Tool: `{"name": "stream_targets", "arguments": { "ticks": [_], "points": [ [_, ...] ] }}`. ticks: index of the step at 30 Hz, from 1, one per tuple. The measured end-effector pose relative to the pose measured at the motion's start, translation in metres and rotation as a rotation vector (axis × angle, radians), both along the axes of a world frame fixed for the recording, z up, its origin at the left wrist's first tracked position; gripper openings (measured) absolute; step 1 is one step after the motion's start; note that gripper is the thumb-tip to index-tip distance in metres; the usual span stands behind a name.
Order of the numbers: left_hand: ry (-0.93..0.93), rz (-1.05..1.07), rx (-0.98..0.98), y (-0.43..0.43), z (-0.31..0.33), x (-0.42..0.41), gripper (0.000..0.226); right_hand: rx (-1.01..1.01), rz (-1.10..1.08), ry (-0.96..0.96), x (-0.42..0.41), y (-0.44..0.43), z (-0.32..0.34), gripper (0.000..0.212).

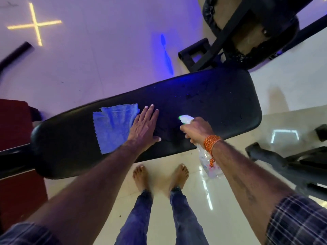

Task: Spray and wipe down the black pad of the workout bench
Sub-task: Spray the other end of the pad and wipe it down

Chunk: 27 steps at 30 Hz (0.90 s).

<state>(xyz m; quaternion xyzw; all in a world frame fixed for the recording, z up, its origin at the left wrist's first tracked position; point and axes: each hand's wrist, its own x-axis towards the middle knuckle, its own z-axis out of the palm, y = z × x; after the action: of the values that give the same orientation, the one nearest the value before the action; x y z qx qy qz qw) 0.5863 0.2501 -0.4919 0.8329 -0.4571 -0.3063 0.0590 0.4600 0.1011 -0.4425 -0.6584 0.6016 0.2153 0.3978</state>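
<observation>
The long black padded bench top point(203, 103) runs across the view from lower left to upper right, and the left hand point(144, 127) lies flat and open on its middle, fingers spread, its outer edge overlapping a blue microfibre cloth point(114, 127) spread on the pad just to its left. The right hand point(197, 129), with an orange thread band point(211, 141) at the wrist, is clenched around the neck of a clear plastic spray bottle point(207, 161), its white-and-green nozzle aimed toward the pad's far side and its body slanting back over the near edge toward the bare feet point(160, 175) on the pale tiled floor point(238, 200).
</observation>
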Motion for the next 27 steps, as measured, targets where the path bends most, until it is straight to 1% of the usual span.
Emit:
{"name": "stream_targets", "arguments": {
  "ticks": [2,3,5,7,10,13,15,16,17,19,21,23,25,27],
  "points": [
    [0.043,0.059,-0.035,-0.001,0.004,-0.001,0.104,0.065,0.052,0.022,-0.010,0.004,0.002,0.018],
    [0.053,0.092,-0.062,-0.001,0.006,-0.002,0.099,0.072,0.050,-0.005,-0.012,0.004,0.003,0.018],
    [0.017,0.156,-0.144,0.001,0.008,-0.003,0.089,0.069,-0.012,-0.109,-0.007,0.003,0.003,0.019],
    [-0.065,0.243,-0.193,0.006,0.010,0.000,0.081,0.083,-0.055,-0.211,0.010,0.001,0.005,0.022],
    [-0.107,0.340,-0.180,0.012,0.008,0.002,0.074,0.101,-0.060,-0.364,0.038,-0.002,0.012,0.011],
    [-0.129,0.460,-0.177,0.017,0.005,0.003,0.072,0.075,0.023,-0.475,0.064,-0.008,0.022,0.019],
    [-0.189,0.629,-0.143,0.019,0.002,0.003,0.072,0.031,0.070,-0.567,0.077,-0.015,0.024,0.020],
    [-0.215,0.752,-0.107,0.021,0.001,0.002,0.075,0.013,0.100,-0.622,0.083,-0.018,0.023,0.020],
    [-0.224,0.896,-0.060,0.024,0.000,0.002,0.081,0.002,0.143,-0.669,0.089,-0.020,0.022,0.019],
    [-0.174,1.140,0.058,0.028,-0.001,0.002,0.098,-0.006,0.205,-0.744,0.093,-0.023,0.019,0.015],
    [-0.119,1.306,0.132,0.032,-0.002,0.003,0.110,0.019,0.256,-0.805,0.095,-0.022,0.015,0.016],
    [-0.130,1.373,0.147,0.034,0.000,0.006,0.111,0.041,0.300,-0.866,0.096,-0.017,0.010,0.024],
    [-0.138,1.405,0.189,0.036,0.001,0.010,0.108,0.023,0.300,-0.931,0.100,-0.009,0.009,0.031],
    [-0.047,1.474,0.193,0.044,0.000,0.014,0.095,0.001,0.276,-0.966,0.108,0.002,0.007,0.038]
  ]
}}
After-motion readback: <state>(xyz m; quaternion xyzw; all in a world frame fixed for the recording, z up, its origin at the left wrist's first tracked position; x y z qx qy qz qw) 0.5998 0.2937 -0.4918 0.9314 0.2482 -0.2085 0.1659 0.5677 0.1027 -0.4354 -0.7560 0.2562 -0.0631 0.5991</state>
